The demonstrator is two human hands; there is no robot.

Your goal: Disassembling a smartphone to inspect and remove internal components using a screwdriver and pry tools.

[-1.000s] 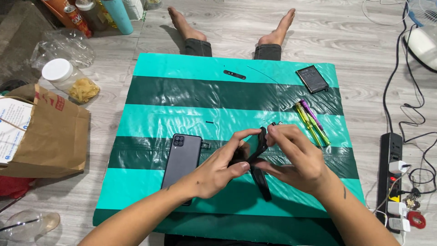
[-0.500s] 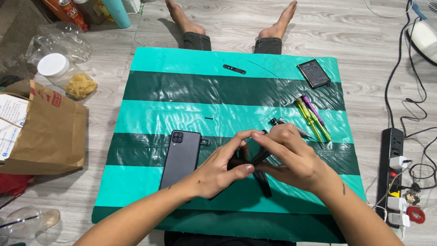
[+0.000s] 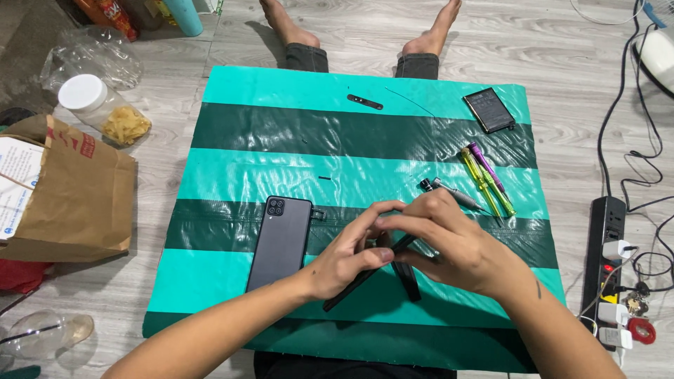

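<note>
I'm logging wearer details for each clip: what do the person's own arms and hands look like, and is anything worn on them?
Both forearms are bare, with no sleeves in view. The left hand and the right hand wear no gloves, rings or watch that I can see. A small dark mark, perhaps a tattoo, sits near the right wrist.

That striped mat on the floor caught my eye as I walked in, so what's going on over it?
A person sits at the green striped mat, both hands together over its near half. The left hand and right hand grip a thin black frame piece between them. A dark phone lies face down beside them; screwdrivers and a flat black battery lie farther off.
</note>
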